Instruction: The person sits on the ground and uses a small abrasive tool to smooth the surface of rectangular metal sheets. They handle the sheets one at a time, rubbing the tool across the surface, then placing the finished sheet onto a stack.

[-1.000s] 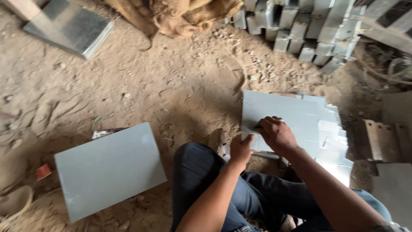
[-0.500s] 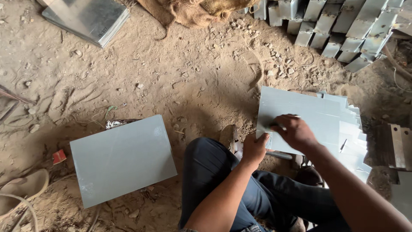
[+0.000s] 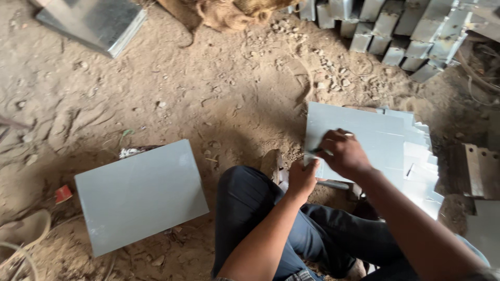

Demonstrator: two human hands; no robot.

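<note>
I sit on a dirt floor with my knees in dark trousers. A fanned stack of pale grey metal sheets [image 3: 388, 143] lies to my right. My left hand [image 3: 302, 178] pinches the near left corner of the top sheet. My right hand [image 3: 345, 153] rests on the same sheet with its fingers curled around a thin dark tool, possibly a marker. A single pale grey sheet [image 3: 140, 193] lies flat on the ground to my left, away from both hands.
Rows of folded metal channel pieces [image 3: 401, 26] are piled at the top right. A metal box-like piece [image 3: 96, 21] sits at the top left, brown cloth [image 3: 234, 10] beside it. Metal brackets [image 3: 476, 169] lie at the right edge. Small stones and scraps dot the dirt.
The view has shifted a little, so everything sits slightly lower and to the right. My hands stay at the top sheet's left edge, the right hand having slid a bit further over it.
</note>
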